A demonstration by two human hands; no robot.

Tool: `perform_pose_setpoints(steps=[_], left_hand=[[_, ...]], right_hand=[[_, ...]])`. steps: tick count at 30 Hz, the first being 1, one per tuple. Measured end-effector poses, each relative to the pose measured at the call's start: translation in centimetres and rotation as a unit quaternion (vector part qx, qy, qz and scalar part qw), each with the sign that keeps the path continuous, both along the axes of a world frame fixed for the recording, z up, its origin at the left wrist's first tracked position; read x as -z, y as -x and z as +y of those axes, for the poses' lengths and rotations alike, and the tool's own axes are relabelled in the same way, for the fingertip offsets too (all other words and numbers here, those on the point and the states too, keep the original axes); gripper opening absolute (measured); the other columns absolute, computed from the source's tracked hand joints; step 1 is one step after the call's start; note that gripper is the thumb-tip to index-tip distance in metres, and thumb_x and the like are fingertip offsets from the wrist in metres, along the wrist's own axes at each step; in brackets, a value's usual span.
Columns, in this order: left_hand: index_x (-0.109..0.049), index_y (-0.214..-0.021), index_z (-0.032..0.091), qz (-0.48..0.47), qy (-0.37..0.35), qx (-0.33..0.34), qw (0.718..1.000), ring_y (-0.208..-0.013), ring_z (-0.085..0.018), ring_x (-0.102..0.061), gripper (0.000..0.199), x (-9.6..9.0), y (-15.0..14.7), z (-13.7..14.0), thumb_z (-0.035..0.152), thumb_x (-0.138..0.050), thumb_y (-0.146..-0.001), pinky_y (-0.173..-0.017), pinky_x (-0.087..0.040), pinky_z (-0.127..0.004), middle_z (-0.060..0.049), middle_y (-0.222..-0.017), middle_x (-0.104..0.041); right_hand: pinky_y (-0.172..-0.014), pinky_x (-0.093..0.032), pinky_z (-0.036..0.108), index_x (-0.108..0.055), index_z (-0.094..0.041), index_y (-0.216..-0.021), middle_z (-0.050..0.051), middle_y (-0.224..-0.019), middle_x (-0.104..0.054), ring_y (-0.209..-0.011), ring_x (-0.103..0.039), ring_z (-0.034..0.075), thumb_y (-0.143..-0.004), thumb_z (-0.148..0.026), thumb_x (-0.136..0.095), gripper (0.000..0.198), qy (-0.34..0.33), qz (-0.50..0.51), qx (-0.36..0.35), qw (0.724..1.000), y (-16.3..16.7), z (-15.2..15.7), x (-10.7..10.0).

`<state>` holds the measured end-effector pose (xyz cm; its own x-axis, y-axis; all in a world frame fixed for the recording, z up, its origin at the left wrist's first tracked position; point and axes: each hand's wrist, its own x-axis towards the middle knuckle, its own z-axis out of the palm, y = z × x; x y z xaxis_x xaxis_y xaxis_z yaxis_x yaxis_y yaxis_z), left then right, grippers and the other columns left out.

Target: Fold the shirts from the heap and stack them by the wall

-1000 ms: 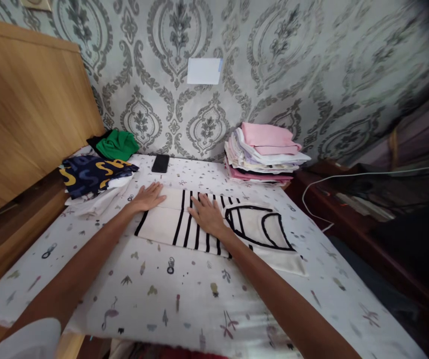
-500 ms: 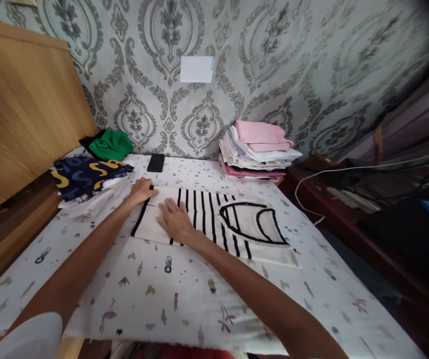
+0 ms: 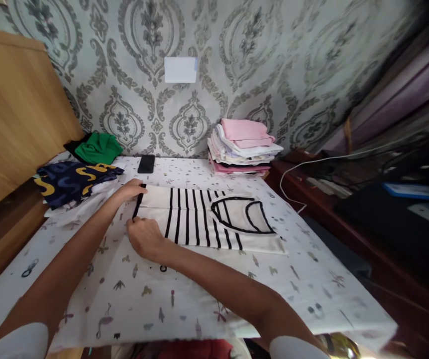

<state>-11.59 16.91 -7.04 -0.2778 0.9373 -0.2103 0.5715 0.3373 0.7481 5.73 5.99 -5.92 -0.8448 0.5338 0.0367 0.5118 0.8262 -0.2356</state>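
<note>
A cream knit top (image 3: 195, 217) with black stripes and a black-edged V-neck lies folded lengthwise on the patterned sheet (image 3: 184, 304). Its neckline points right and its black hem is on the left. My left hand (image 3: 132, 188) pinches the far corner of that hem. At the hem's near corner, my right hand (image 3: 145, 238) is closed on the fabric, knuckles up, hiding the corner itself.
Behind, a stack of folded clothes (image 3: 241, 149) stands by the wall. A black phone (image 3: 146, 164) lies left of it. Crumpled navy cloth (image 3: 78, 182) and green cloth (image 3: 98, 148) are at the left. A white cable (image 3: 322, 159) crosses the dark furniture at right.
My right hand has moved from lying flat on the top to its near hem corner and closed there. The left hand keeps to the far corner. The view has shifted slightly right.
</note>
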Motion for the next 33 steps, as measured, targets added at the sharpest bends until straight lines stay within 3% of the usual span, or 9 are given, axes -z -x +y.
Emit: perform_pose_setpoints(steps=[3, 6, 10, 13, 16, 22, 26, 31, 33], left_hand=[[-0.054, -0.07, 0.021, -0.049, -0.02, -0.019, 0.998, -0.051, -0.014, -0.055, 0.02, -1.2, -0.8, -0.4, 0.025, -0.071, -0.062, -0.047, -0.039, -0.022, 0.005, -0.056, -0.053], [-0.051, -0.076, 0.022, -0.09, -0.046, -0.032, 0.994, -0.053, -0.013, -0.057, 0.023, -2.6, -2.2, -0.2, 0.025, -0.07, -0.063, -0.048, -0.043, -0.021, 0.005, -0.061, -0.055], [-0.05, -0.076, 0.021, -0.121, -0.064, -0.029, 0.99, -0.051, -0.011, -0.057, 0.022, -4.1, -5.6, 1.2, 0.024, -0.07, -0.066, -0.049, -0.046, -0.02, 0.005, -0.061, -0.055], [-0.054, -0.083, 0.019, -0.125, -0.059, -0.014, 0.99, -0.05, -0.011, -0.06, 0.017, -4.3, -9.2, 2.8, 0.022, -0.068, -0.073, -0.051, -0.048, -0.02, 0.004, -0.06, -0.059], [-0.056, -0.09, 0.019, -0.117, -0.04, 0.001, 0.992, -0.051, -0.013, -0.064, 0.016, -3.4, -13.4, 4.5, 0.02, -0.066, -0.077, -0.051, -0.05, -0.021, 0.002, -0.058, -0.061], [-0.057, -0.088, 0.016, -0.088, -0.003, 0.019, 0.996, -0.052, -0.015, -0.065, 0.015, -0.4, -19.7, 6.3, 0.019, -0.068, -0.078, -0.048, -0.049, -0.021, 0.001, -0.056, -0.061], [-0.057, -0.09, 0.016, -0.064, 0.004, 0.022, 0.998, -0.05, -0.015, -0.064, 0.014, 0.6, -21.0, 6.4, 0.018, -0.066, -0.079, -0.048, -0.049, -0.021, 0.001, -0.054, -0.06], [-0.055, -0.091, 0.018, -0.06, -0.01, 0.048, 0.997, -0.051, -0.013, -0.064, 0.014, 0.3, -21.3, 6.3, 0.024, -0.065, -0.084, -0.051, -0.051, -0.021, 0.003, -0.058, -0.06], [-0.055, -0.089, 0.018, -0.066, -0.011, 0.069, 0.995, -0.051, -0.012, -0.063, 0.014, 0.2, -21.6, 6.1, 0.028, -0.064, -0.086, -0.054, -0.053, -0.023, 0.001, -0.061, -0.062]], right_hand=[[-0.073, -0.052, 0.034, -0.062, -0.015, -0.105, 0.01, -0.097, -0.072, -0.086, -0.068, 0.024, -0.086, -0.013, -0.052, 0.021, 0.08, 0.064, 0.063, 0.993, -1.3, 0.9, -0.7], [-0.072, -0.05, 0.03, -0.058, -0.02, -0.091, 0.001, -0.079, -0.067, -0.077, -0.065, 0.019, -0.08, -0.015, -0.056, 0.013, 0.179, 0.197, 0.145, 0.953, -3.8, 1.7, -1.0], [-0.058, -0.051, 0.024, -0.046, -0.023, -0.079, -0.009, -0.06, -0.052, -0.055, -0.057, 0.012, -0.071, -0.011, -0.054, 0.017, 0.375, 0.368, 0.209, 0.825, -8.2, 2.5, -0.4], [-0.057, -0.055, 0.025, -0.042, -0.024, -0.08, -0.011, -0.058, -0.051, -0.052, -0.061, 0.012, -0.069, -0.012, -0.054, 0.02, 0.485, 0.433, 0.235, 0.722, -11.8, 2.8, 0.4], [-0.056, -0.057, 0.026, -0.043, -0.024, -0.083, -0.011, -0.058, -0.055, -0.056, -0.068, 0.015, -0.068, -0.014, -0.056, 0.022, 0.515, 0.456, 0.268, 0.674, -15.1, 2.8, 1.3], [-0.056, -0.06, 0.027, -0.051, -0.022, -0.088, -0.004, -0.067, -0.066, -0.065, -0.074, 0.019, -0.075, -0.011, -0.056, 0.018, 0.539, 0.459, 0.326, 0.626, -19.2, 2.6, 2.9], [-0.059, -0.061, 0.029, -0.057, -0.019, -0.112, -0.002, -0.074, -0.067, -0.064, -0.074, 0.018, -0.078, -0.009, -0.057, 0.035, 0.555, 0.468, 0.321, 0.608, -20.1, 2.4, 3.1], [-0.058, -0.061, 0.028, -0.053, -0.02, -0.135, -0.001, -0.084, -0.065, -0.061, -0.072, 0.015, -0.079, -0.009, -0.057, 0.057, 0.498, 0.472, 0.304, 0.661, -20.2, 2.4, 3.3], [-0.056, -0.06, 0.027, -0.05, -0.02, -0.138, 0.0, -0.085, -0.065, -0.059, -0.071, 0.015, -0.08, -0.01, -0.057, 0.059, 0.497, 0.463, 0.311, 0.665, -20.3, 2.4, 3.3]])
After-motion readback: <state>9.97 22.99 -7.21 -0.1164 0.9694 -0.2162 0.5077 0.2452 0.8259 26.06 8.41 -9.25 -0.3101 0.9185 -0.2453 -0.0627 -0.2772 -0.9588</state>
